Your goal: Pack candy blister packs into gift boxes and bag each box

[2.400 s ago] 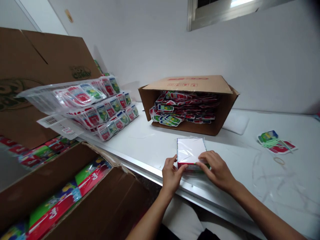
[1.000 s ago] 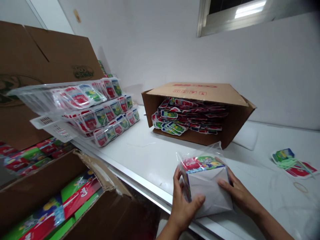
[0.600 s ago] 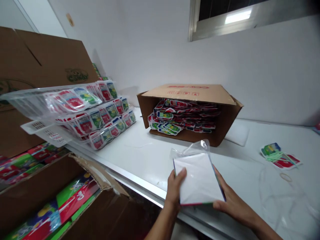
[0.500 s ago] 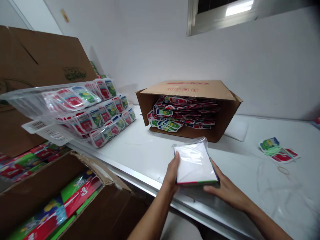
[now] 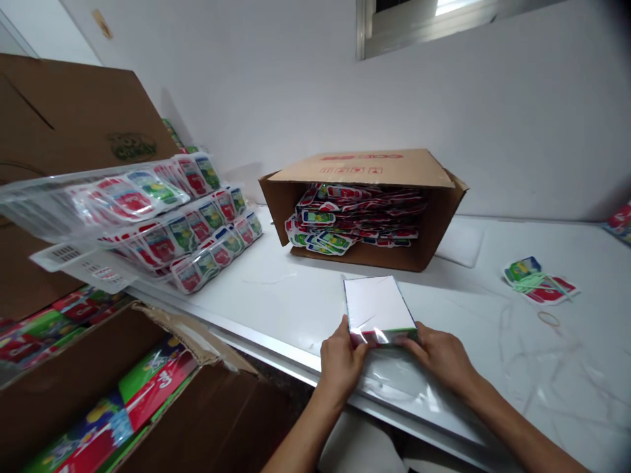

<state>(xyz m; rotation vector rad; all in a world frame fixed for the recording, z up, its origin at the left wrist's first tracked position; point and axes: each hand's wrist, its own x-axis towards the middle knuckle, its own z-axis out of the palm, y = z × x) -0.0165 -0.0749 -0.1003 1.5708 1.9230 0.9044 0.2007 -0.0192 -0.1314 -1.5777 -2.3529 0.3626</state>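
Note:
A small white-topped box (image 5: 378,301) with red and green along its near side sits inside a clear plastic bag (image 5: 399,378), over the front of the table. My left hand (image 5: 341,361) is closed on its near left corner, thumb against the near side. At the near right corner, my right hand (image 5: 441,358) grips it in the same way. Loose clear film spreads from the box toward the table edge, between my wrists. Just beyond lies an open carton (image 5: 365,164) on its side, packed with red and green can-shaped sachets (image 5: 362,217).
Clear trays of sachets (image 5: 172,223) are stacked at the left of the table (image 5: 290,309). Below them, an open cardboard box (image 5: 197,387) holds colourful boxes (image 5: 148,387). To the right lie two sachets with green ties (image 5: 537,282) and a rubber band (image 5: 548,319).
Both hands have shifted from the sides of the box to its near corners. The box top now tilts away and the bag's loose end hangs toward me. The view has shifted slightly.

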